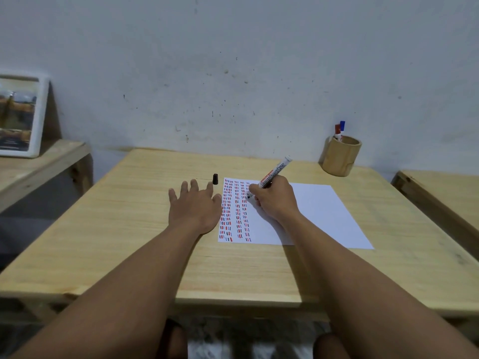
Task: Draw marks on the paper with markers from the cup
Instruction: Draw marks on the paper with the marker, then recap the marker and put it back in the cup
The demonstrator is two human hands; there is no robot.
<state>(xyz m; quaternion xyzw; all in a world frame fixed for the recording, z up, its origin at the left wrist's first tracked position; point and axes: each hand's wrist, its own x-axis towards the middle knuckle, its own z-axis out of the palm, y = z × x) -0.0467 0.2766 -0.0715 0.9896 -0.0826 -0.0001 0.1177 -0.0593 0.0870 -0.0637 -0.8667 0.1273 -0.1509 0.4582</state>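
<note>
A white sheet of paper (311, 213) lies on the wooden table (129, 229), its left part filled with columns of short red, blue and black dashes. My right hand (274, 200) grips a black board marker (276, 171), whose tip touches the paper near the top of the fourth column. My left hand (194, 206) lies flat with fingers spread on the table, touching the paper's left edge. The marker's black cap (215, 179) stands just beyond my left fingertips. A wooden cup (340, 156) at the back right holds a red marker (337, 131) and a blue one (342, 126).
A white wall rises right behind the table. A lower wooden shelf (39, 161) at the left carries a framed picture (20, 115). Another wooden table edge (440, 193) stands at the right. My knees show below the front edge.
</note>
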